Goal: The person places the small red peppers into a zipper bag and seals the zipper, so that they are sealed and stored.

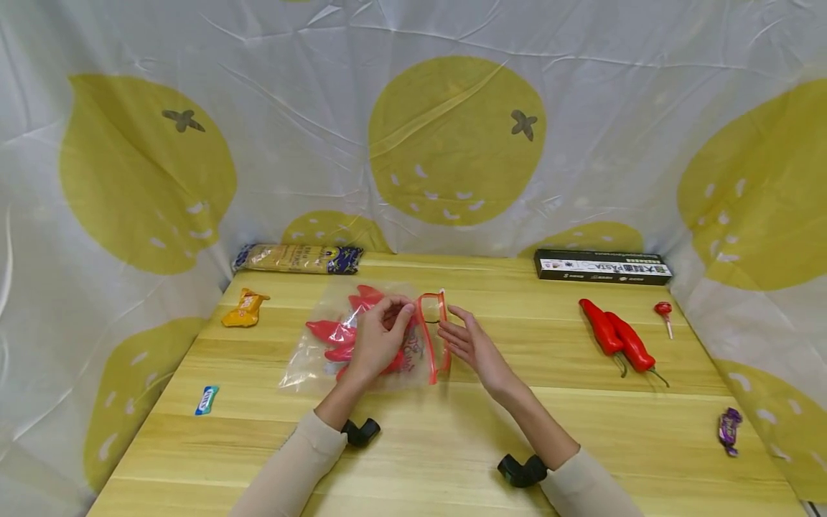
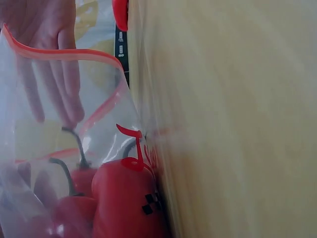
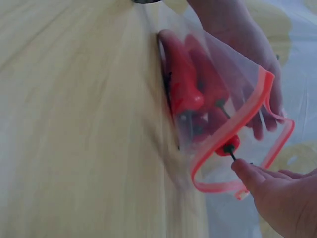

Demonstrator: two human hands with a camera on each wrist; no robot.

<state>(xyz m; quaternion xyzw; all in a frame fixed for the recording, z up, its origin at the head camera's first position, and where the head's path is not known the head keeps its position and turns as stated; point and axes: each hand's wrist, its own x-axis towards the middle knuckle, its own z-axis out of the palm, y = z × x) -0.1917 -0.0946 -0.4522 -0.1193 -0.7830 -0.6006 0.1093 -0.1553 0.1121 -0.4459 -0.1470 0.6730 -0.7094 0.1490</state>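
A clear zip bag (image 1: pixel 300 370) with a red-edged mouth lies at the table's middle with several red chili peppers (image 2: pixel 126 198) inside. My left hand (image 1: pixel 380 341) is over the bag, fingers curled, pinching its upper film near the mouth. The mouth (image 3: pixel 225 136) gapes toward the right. At this opening, my right hand (image 1: pixel 474 348) has its thumb tip on the dark stem of a pepper (image 3: pixel 228 145), pinching it against the fingers, which look nearly straight. That pepper's body is inside the bag.
Two more red peppers (image 1: pixel 614 334) lie at the right, near a red lollipop (image 1: pixel 663 309) and a purple candy (image 1: pixel 729 431). A pasta box (image 1: pixel 604 267) and a noodle packet (image 1: pixel 297 259) line the back. Orange (image 1: pixel 246 309) and blue (image 1: pixel 207 400) wrapped candies sit left.
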